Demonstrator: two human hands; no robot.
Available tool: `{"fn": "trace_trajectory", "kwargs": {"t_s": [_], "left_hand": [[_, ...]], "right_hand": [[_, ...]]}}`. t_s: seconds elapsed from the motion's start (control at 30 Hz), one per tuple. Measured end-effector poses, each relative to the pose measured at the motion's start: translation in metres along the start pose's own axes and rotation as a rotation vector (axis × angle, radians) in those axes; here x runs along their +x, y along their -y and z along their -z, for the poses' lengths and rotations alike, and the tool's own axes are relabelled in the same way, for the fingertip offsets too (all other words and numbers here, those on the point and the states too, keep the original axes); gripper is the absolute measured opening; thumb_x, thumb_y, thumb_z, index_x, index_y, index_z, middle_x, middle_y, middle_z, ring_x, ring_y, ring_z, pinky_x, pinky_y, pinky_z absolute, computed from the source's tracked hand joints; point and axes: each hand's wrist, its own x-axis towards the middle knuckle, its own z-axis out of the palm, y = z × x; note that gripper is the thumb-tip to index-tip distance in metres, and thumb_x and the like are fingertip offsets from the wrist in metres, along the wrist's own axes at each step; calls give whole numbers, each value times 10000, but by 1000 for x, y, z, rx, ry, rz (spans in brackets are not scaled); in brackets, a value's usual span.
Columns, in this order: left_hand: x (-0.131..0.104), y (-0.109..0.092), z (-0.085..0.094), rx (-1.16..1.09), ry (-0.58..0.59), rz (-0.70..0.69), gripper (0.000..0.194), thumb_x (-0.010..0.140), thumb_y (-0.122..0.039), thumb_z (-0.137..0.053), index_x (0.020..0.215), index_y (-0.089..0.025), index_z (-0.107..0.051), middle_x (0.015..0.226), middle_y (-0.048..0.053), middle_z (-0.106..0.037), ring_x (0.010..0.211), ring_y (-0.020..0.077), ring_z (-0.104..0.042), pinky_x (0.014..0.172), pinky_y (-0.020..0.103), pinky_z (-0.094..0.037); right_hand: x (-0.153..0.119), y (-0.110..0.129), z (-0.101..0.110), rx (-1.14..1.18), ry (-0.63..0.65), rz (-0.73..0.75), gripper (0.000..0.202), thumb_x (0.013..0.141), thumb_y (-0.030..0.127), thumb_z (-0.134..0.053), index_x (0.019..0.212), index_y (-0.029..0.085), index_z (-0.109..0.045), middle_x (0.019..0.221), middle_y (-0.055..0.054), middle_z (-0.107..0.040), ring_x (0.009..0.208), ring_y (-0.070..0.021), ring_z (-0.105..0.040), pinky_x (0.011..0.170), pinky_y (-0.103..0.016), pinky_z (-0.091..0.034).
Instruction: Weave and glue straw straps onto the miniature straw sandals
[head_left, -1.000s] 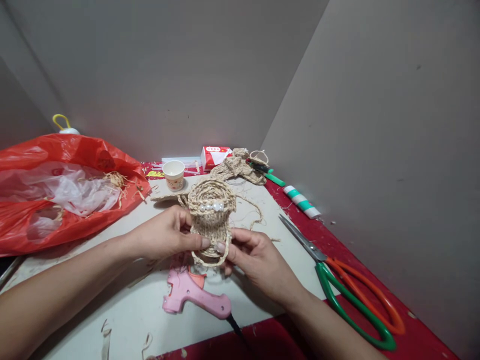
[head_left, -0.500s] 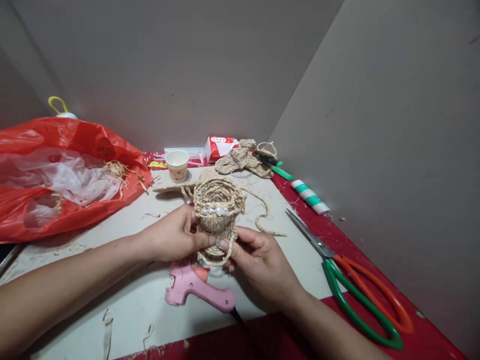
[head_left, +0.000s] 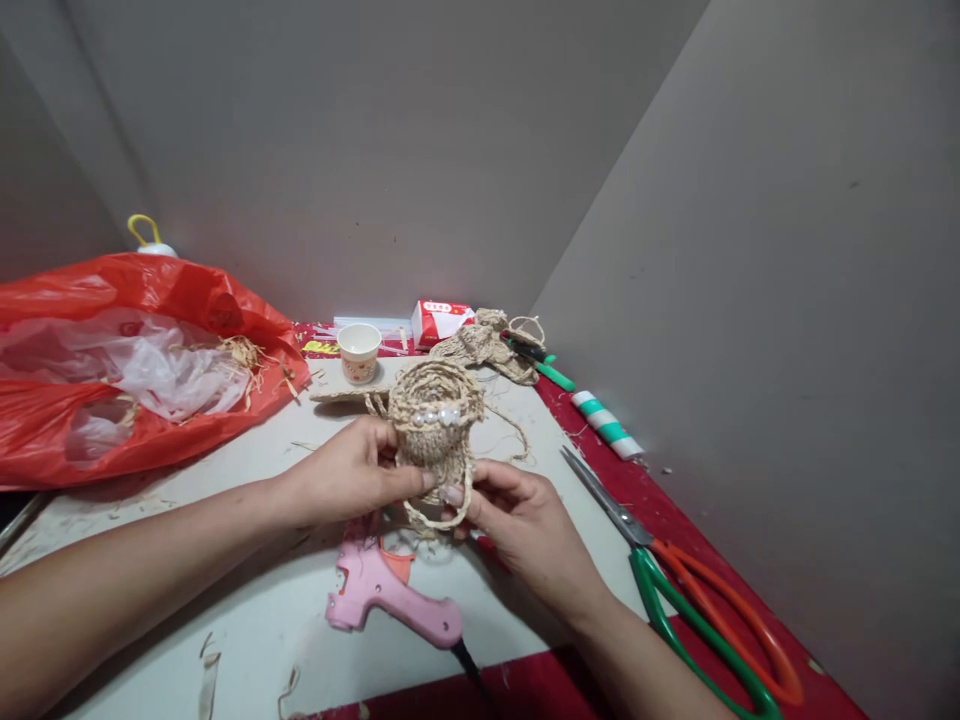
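Note:
Between both hands is a woven straw piece [head_left: 435, 450], made of braided cord coiled into a round cup shape, with a row of white beads [head_left: 437, 416] across its front. My left hand [head_left: 371, 465] is closed on its left side, thumb pressed to the front. From the right, my right hand [head_left: 517, 510] pinches its lower part beside a loop of braid. A loose braid end trails off behind it to the right. Just below the hands, a pink glue gun [head_left: 401, 595] with an orange trigger lies on the white board [head_left: 255, 610].
Large scissors [head_left: 667, 570] with green and orange handles lie at right. A red plastic bag [head_left: 142, 290] of straw fills the left. Behind stand a paper cup [head_left: 359, 355], a red-and-white box [head_left: 441, 322] and more woven straw pieces [head_left: 487, 345]. A green-and-white striped roll [head_left: 607, 425] lies near the wall.
The whole view has shifted slightly, with the background sitting lower. Both hands keep hold of the straw piece, which has tilted a little; its lower loop hangs slightly further right.

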Motion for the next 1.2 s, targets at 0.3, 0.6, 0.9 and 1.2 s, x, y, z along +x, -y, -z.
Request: {"fn": "trace_trajectory", "kwargs": {"t_s": [0.3, 0.6, 0.9, 1.2], "left_hand": [[-1, 0, 2, -49, 16, -20, 128, 723, -167, -710, 844, -129, -724, 770, 31, -722, 709, 146, -644, 725, 273, -506], [-1, 5, -7, -90, -20, 7, 90, 756, -125, -641, 822, -120, -703, 743, 35, -714, 694, 154, -650, 705, 282, -519], [-1, 6, -7, -138, -1, 8, 105, 752, -73, -622, 809, -122, -696, 750, 35, -723, 694, 154, -663, 688, 273, -533], [0, 9, -4, -74, -1, -28, 84, 702, -153, -684, 769, -111, -713, 691, 38, -711, 628, 157, -633, 619, 261, -491]], "right_hand": [[-2, -4, 2, -18, 11, -19, 276, 694, 426, -782, 721, 159, -717, 586, 5, -586, 542, -119, -491, 533, -234, -404], [-6, -5, -7, 15, -13, -57, 266, 685, 408, -786, 655, 161, -691, 567, 3, -611, 511, -105, -504, 513, -214, -420], [-9, -10, -11, 20, -42, -65, 205, 716, 363, -770, 697, 166, -717, 560, 4, -629, 503, -102, -533, 508, -201, -440], [-2, -15, -15, 121, -33, -25, 252, 666, 368, -814, 703, 135, -724, 539, -2, -633, 472, -95, -539, 487, -192, -451]]}}
